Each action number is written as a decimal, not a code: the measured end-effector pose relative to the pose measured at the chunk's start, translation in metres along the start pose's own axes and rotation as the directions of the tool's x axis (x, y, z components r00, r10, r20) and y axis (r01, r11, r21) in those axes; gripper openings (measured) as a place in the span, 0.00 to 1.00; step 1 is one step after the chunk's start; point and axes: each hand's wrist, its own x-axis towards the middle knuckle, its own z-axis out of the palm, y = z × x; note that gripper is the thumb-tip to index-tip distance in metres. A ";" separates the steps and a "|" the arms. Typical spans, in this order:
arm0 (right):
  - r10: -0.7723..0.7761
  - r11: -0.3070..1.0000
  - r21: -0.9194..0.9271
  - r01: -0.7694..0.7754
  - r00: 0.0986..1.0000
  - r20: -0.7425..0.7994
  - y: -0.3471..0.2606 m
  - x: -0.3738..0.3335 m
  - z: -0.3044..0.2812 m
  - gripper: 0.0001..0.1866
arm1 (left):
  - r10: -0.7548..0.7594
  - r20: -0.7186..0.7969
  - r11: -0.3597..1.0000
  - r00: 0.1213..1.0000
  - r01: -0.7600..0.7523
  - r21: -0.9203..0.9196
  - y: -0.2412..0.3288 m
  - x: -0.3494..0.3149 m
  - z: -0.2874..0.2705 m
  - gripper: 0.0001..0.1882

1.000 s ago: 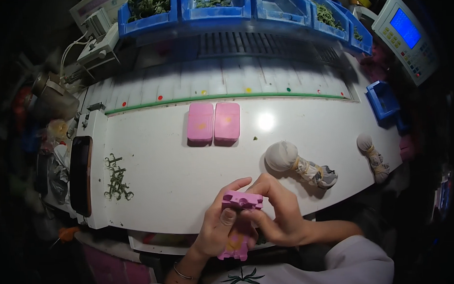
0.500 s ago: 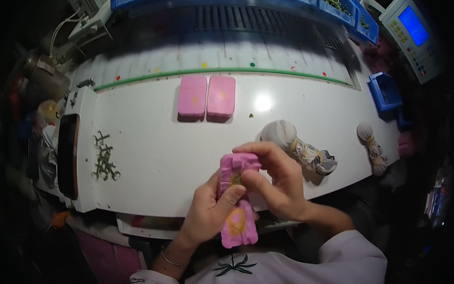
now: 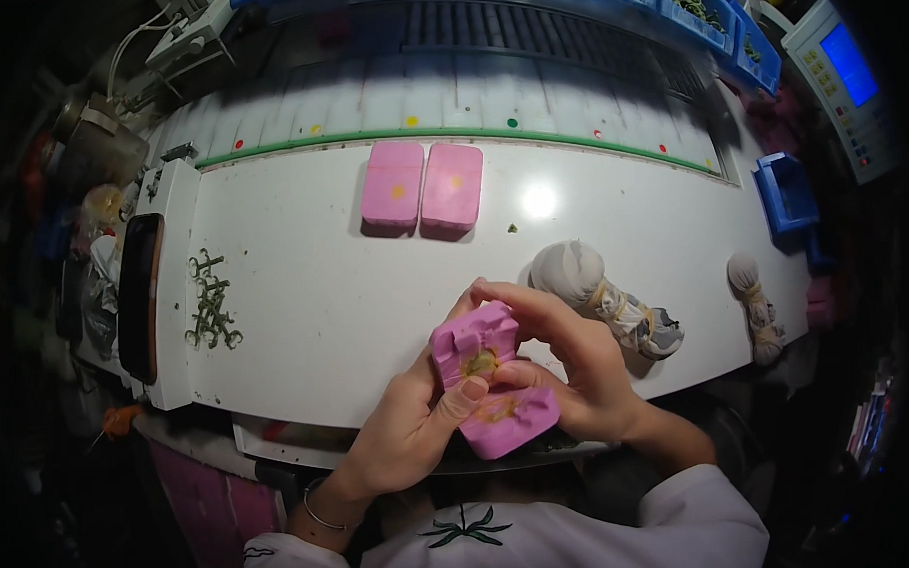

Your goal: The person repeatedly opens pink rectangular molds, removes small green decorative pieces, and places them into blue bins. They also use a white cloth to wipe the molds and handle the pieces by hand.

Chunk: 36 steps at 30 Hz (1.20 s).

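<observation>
in the head view, the pink mould (image 3: 473,335) is held above the middle of the white surface's (image 3: 296,340) near edge, its halves parted: that much looks done. the left hand (image 3: 405,431) pinches the upper half; the right hand (image 3: 583,370), curled, grips it too. a greenish shape (image 3: 480,364) sits inside, not lifted out. two pink blocks (image 3: 391,186) lie untouched near the far edge; loose green pieces (image 3: 212,297) lie by the left edge.

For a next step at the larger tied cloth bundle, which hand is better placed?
Probably the right hand: it is nearer the larger tied cloth bundle; the left hand is farther left. Both hold the pink mould.
</observation>
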 end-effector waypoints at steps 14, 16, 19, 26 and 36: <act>-0.282 0.959 -0.074 0.274 0.946 -0.161 -0.004 -0.018 0.006 0.23 | 0.277 -0.090 0.961 0.957 -0.275 0.037 -0.012 0.017 0.017 0.63; -0.230 0.973 -0.051 0.225 0.930 -0.287 -0.001 -0.021 0.010 0.25 | 0.294 -0.031 0.956 0.955 -0.293 0.032 -0.016 0.023 0.015 0.60; -0.146 0.983 -0.136 0.124 0.975 -0.169 -0.006 -0.017 -0.004 0.25 | 0.304 -0.001 0.953 0.953 -0.304 0.010 -0.016 0.027 0.011 0.50; -0.116 0.993 -0.025 0.114 0.977 -0.180 -0.001 -0.011 -0.002 0.19 | 0.354 -0.016 0.934 0.935 -0.352 0.057 -0.015 0.029 0.009 0.39; 0.010 0.999 0.054 -0.002 0.987 -0.161 0.011 -0.009 -0.012 0.20 | 0.279 -0.183 0.941 0.943 -0.230 0.248 -0.015 0.043 0.019 0.54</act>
